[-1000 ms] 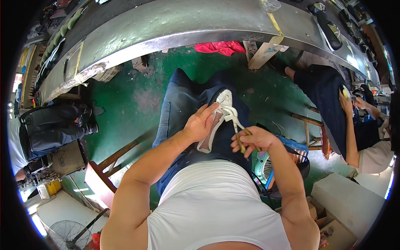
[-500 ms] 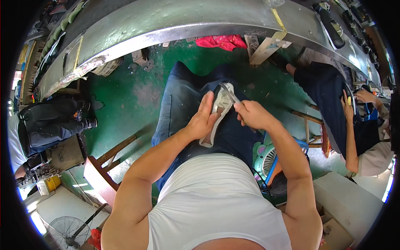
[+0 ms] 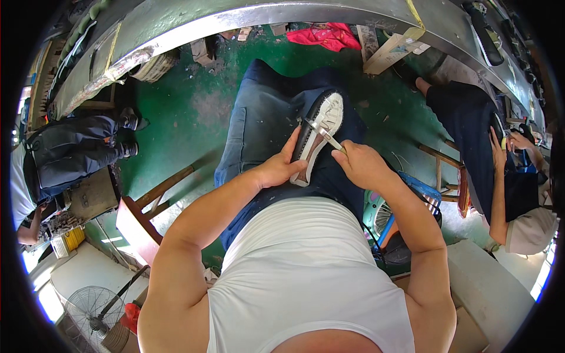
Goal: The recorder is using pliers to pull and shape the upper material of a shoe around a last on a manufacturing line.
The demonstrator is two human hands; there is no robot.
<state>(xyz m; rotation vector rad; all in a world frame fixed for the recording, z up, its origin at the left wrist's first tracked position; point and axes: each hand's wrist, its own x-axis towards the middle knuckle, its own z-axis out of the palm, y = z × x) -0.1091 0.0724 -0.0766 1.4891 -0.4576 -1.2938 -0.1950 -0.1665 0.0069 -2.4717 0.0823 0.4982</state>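
On my lap lies an unfinished shoe (image 3: 331,112), underside up and toe pointing away from me. Its folded white lining is gathered around the toe, with a brown insole strip in the middle and a black upper edge at the left. My left hand (image 3: 274,169) grips the shoe near its heel end, thumb on the underside. A silver metal tool that looks like lasting pincers (image 3: 331,139) is gripped in my right hand (image 3: 366,166). Its head lies across the middle of the shoe, at the black left edge. Whether the jaws bite the material cannot be made out.
A metal-edged workbench (image 3: 265,16) curves across the far side. Wooden stools (image 3: 156,194) stand at both sides. By my right thigh are a green fan (image 3: 375,215) and a blue stool (image 3: 421,187). Co-workers sit left (image 3: 76,150) and right (image 3: 471,129). Red cloth (image 3: 326,36) lies under the bench.
The shoe has turned to show more of its underside and sits slightly farther away. The pincers have swung from the toe to the middle's left edge. My left fingers have closed around the shoe.
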